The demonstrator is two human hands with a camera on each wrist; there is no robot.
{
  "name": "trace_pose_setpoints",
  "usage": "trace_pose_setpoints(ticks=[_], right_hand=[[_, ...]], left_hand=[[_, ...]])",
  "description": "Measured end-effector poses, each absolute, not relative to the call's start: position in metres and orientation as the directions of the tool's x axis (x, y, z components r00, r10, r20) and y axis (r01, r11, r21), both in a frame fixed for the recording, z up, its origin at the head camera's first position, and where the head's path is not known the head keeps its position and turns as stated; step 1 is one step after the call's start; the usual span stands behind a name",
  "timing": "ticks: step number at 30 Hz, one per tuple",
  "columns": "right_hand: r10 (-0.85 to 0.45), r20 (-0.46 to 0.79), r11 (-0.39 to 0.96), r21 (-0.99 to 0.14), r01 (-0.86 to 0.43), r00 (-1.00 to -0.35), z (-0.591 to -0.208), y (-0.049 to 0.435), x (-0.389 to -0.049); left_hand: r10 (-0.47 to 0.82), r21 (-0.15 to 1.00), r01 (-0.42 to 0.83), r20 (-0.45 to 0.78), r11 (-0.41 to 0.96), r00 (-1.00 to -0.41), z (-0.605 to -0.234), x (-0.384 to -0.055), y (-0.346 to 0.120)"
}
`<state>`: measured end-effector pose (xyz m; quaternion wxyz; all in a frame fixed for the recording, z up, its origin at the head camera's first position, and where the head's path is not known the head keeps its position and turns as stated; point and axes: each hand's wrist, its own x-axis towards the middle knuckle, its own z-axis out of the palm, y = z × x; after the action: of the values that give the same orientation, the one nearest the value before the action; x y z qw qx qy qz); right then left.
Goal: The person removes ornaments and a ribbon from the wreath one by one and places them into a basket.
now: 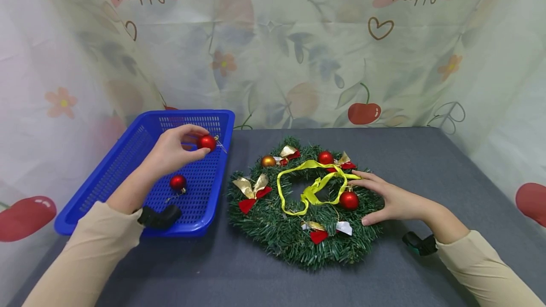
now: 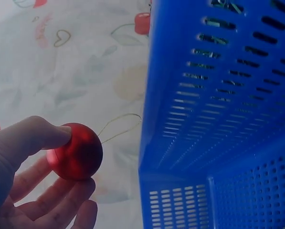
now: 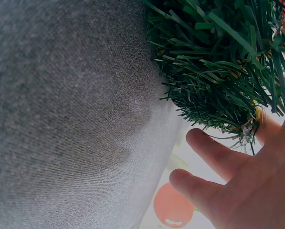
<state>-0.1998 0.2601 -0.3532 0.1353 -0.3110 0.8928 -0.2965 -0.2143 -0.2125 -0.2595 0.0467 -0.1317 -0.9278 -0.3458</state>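
Observation:
My left hand (image 1: pixel 178 148) pinches a shiny red Christmas ball (image 1: pixel 206 143) between thumb and fingers, above the basket's right side. A thin gold hanging loop (image 2: pixel 121 126) trails from the ball in the left wrist view. On the table lies a green wreath (image 1: pixel 273 231) with bows, several balls and a yellow ribbon (image 1: pixel 313 191) across its middle. My right hand (image 1: pixel 394 201) is at the wreath's right edge, fingers spread, next to a red ball (image 1: pixel 349 200) on it. In the right wrist view, two fingers show apart beside the green needles (image 3: pixel 214 76).
A blue perforated basket (image 1: pixel 209 212) stands left of the wreath, with another red ball (image 1: pixel 177 183) inside. Dark grey cloth (image 1: pixel 409 155) covers the table. A printed curtain (image 1: pixel 273 51) hangs behind and at both sides.

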Motion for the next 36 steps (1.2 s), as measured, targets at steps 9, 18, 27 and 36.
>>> trace_pose_setpoints(ticks=[9, 18, 27, 36], right_hand=[[-0.636, -0.059, 0.631, -0.614, -0.475, -0.769, -0.353, 0.261, -0.201], [-0.636, -0.062, 0.630, -0.617, -0.472, -0.769, -0.354, 0.261, -0.200], [-0.635, -0.058, 0.630, -0.616, -0.473, -0.770, -0.354, 0.260, -0.200], [-0.633, -0.061, 0.631, -0.620, -0.467, -0.772, -0.354, 0.260, -0.200]], left_hand=[[0.217, 0.648, 0.256, 0.141, 0.718, -0.966, -0.261, -0.220, -0.220], [0.205, 0.647, 0.211, 0.087, 0.732, -0.975, -0.266, -0.230, -0.230], [0.199, 0.615, 0.183, 0.045, 0.767, -0.979, -0.273, -0.234, -0.239], [0.213, 0.566, 0.176, 0.001, 0.805, -0.977, -0.280, -0.239, -0.245]])
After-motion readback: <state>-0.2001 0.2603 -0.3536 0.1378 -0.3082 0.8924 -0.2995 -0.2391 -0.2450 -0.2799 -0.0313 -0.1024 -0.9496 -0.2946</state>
